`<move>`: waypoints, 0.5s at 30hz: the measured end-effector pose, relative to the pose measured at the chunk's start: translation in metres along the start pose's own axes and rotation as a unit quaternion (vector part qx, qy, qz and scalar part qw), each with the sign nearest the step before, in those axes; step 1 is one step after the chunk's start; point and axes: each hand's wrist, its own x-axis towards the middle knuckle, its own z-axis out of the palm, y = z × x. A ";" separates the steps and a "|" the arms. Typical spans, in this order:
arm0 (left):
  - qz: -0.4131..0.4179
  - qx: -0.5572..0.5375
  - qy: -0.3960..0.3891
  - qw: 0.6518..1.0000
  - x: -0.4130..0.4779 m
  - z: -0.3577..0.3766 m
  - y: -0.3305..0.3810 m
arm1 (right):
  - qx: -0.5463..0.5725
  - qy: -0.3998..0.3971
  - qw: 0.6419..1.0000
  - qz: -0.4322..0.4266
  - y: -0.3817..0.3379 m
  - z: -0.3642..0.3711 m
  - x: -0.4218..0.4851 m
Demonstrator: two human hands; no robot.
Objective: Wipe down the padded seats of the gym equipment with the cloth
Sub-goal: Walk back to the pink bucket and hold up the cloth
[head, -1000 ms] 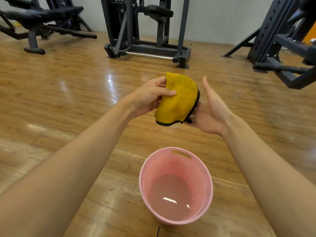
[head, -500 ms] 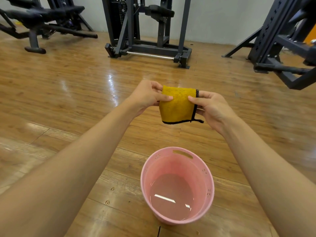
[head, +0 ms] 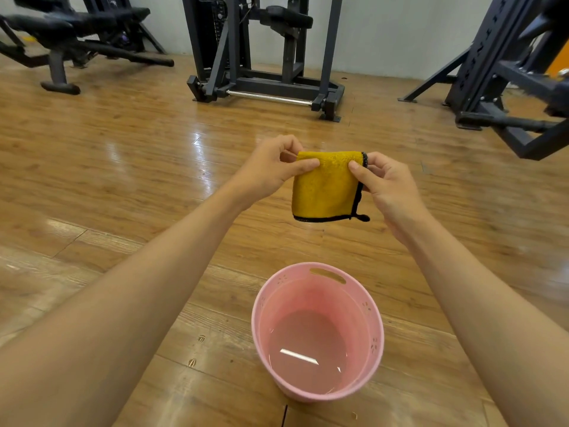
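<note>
A mustard-yellow microfibre cloth [head: 326, 186], edged in black stitching and folded into a compact square, is held up in mid-air by its top edge. One upper corner is pinched by the left hand [head: 268, 171] and the other by the right hand [head: 388, 186], with the thumbs set on the near face and the fingers curled behind. The fold hangs flat, touching nothing below it, and a small black loop is seen at its lower right corner. The two-corner grip is judged to be a way of keeping the fold square, so that a tidy pad is presented for wiping.

Below the cloth in the frame, and nearer the camera, a pink plastic bucket [head: 257, 328] with a slotted handle has been set on the polished wooden floor [head: 123, 149]. Water [head: 308, 349] is held in it, and a strip of light is reflected on the surface. No drips are seen falling from the cloth. Whether it is damp, and whether it hangs directly over the bucket or beyond it, cannot be told.

The gym equipment is ranged along the far wall, well apart from the hands. A dark steel weight machine [head: 264, 84] with a black padded seat [head: 288, 18] is seen at centre, a low padded station [head: 77, 23] at left and a heavy steel frame [head: 508, 72] at right. No pad is within reach, so the wiping itself is judged not yet begun. The next move is expected to call for the folded cloth to be carried across to the nearest seat.
</note>
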 end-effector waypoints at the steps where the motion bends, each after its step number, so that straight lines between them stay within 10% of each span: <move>1: -0.007 -0.036 -0.020 0.999 -0.001 0.001 0.000 | -0.003 -0.008 1.000 0.003 0.000 -0.001 0.000; 8: -0.115 -0.197 -0.110 0.967 -0.005 0.015 0.008 | -0.021 -0.021 0.999 0.021 0.001 0.002 0.002; 15: -0.158 -0.100 -0.217 0.958 -0.009 0.031 0.010 | -0.114 -0.061 0.990 0.056 0.004 0.007 0.001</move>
